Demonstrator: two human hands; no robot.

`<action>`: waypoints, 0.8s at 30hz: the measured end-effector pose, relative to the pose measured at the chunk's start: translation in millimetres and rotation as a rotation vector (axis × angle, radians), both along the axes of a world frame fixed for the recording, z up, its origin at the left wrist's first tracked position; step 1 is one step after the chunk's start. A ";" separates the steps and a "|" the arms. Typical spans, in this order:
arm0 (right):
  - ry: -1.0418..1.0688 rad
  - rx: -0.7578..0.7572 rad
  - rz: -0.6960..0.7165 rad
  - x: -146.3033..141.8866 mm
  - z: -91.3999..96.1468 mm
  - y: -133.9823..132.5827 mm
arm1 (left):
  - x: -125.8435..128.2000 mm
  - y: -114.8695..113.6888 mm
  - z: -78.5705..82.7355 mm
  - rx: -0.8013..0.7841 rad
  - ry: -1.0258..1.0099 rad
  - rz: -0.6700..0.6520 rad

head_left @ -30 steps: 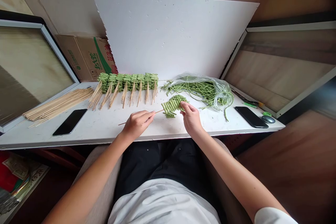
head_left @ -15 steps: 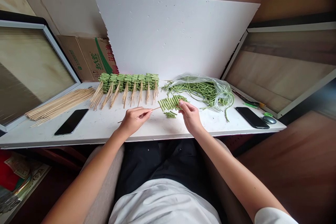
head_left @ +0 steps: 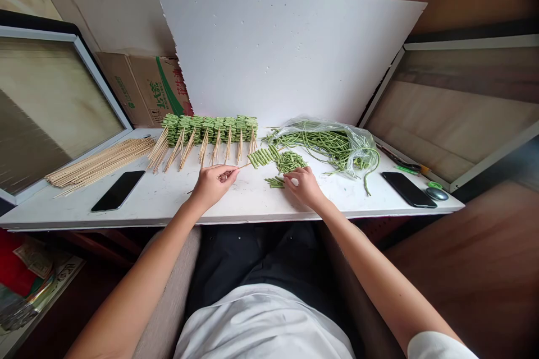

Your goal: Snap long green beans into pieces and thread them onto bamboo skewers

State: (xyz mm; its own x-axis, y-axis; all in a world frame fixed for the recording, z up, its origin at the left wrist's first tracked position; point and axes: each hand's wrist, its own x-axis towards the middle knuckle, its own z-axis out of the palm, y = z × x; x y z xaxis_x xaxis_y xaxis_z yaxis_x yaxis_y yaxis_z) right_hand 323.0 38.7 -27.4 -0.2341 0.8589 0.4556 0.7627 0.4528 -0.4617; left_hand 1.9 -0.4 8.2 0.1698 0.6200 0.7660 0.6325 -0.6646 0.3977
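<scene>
My left hand [head_left: 214, 186] pinches the bare end of a wooden skewer [head_left: 243, 166]. Cut green bean pieces [head_left: 263, 157] are threaded side by side along its other part, tilted up over the table. Down at the tabletop, my right hand [head_left: 305, 186] has its fingertips closed on the end of a small row of cut bean pieces [head_left: 274, 182]. Just behind that hand lies a heap of short bean pieces [head_left: 290, 161]. How many pieces the right fingers grip is hidden.
Finished bean skewers [head_left: 210, 130] stand stacked at the back, sticks toward me. Bare skewers [head_left: 101, 162] and a phone [head_left: 118, 190] lie left. Rightward are long beans [head_left: 324, 143] in a plastic bag [head_left: 357, 140], another phone [head_left: 408, 189] and a white board [head_left: 290, 56] behind.
My right hand has let go of the threaded bean pieces and moved down to the small row on the table. My left hand still holds the skewer, slightly further left.
</scene>
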 end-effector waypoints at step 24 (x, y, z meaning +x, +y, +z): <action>-0.085 0.070 0.079 -5.2 -11.0 1.8 | -4.7 2.7 -0.1 0.000 0.098 0.010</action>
